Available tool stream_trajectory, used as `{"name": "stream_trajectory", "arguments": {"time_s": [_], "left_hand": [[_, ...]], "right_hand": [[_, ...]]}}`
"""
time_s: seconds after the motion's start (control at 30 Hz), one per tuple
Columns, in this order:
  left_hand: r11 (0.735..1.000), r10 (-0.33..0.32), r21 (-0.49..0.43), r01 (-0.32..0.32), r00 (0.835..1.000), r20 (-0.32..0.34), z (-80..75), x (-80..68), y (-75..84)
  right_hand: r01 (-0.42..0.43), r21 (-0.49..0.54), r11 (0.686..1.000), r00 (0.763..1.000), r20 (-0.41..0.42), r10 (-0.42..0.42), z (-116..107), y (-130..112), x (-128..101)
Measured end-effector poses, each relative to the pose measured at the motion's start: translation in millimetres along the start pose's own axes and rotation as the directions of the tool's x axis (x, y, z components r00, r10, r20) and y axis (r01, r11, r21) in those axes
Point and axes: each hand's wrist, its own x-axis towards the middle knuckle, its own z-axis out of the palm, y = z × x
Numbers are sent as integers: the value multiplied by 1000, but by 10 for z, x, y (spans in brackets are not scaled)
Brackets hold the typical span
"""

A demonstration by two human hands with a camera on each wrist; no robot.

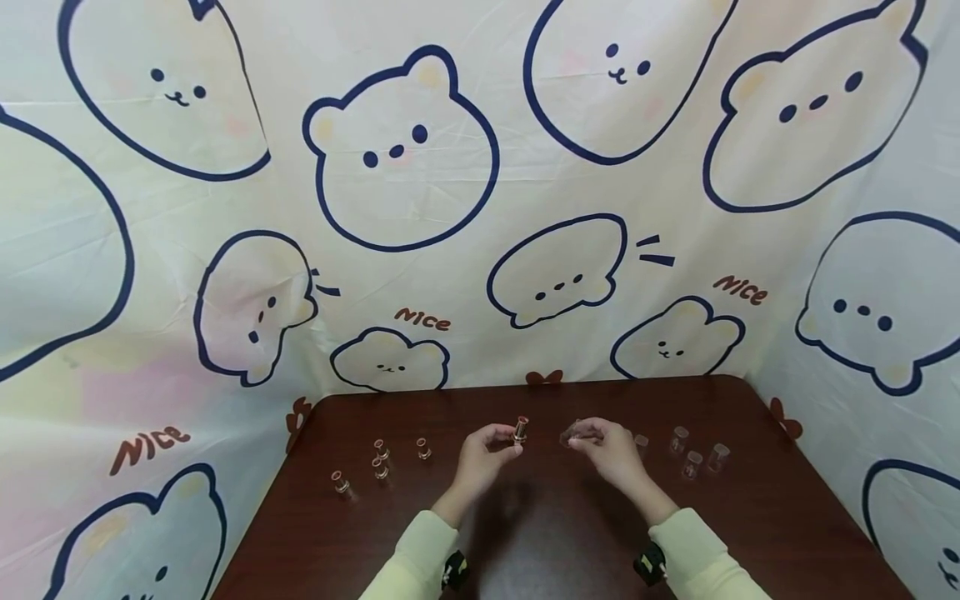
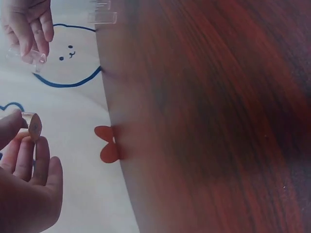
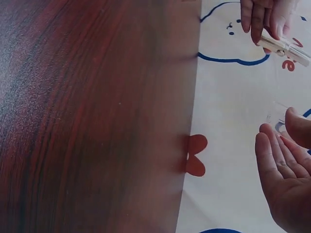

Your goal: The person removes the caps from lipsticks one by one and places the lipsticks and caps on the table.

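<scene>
My left hand (image 1: pixel 478 460) pinches a small gold lipstick tube (image 1: pixel 521 430) upright between thumb and fingers, above the table's middle. In the right wrist view the tube (image 3: pixel 286 51) shows a shiny gold body. My right hand (image 1: pixel 613 457) pinches a clear, see-through cap (image 2: pixel 35 59) between thumb and fingertips. The two hands face each other, with the tube and the cap apart. Fingers hide part of both pieces.
Several similar gold lipstick tubes (image 1: pixel 381 470) stand on the dark wooden table (image 1: pixel 555 533) at the left. Several clear caps (image 1: pixel 692 465) stand at the right, one partly behind my right hand. A cartoon-print cloth (image 1: pixel 465 333) hangs behind the table.
</scene>
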Motion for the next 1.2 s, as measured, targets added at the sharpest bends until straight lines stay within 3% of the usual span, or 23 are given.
{"name": "stream_trajectory", "arguments": {"time_s": [0.33,0.77,1.2], "left_hand": [[998,3,56,-2,1000,-5,57,12,-150],[978,-13,209,4,999,39,99,18,-290],[923,-72,381,43,996,61,116,11,-428]], "right_hand": [[20,-106,994,998,62,-14,180,57,20],[77,-249,966,983,182,-31,334,175,5],[92,-326,941,965,262,-4,379,285,-24]]}}
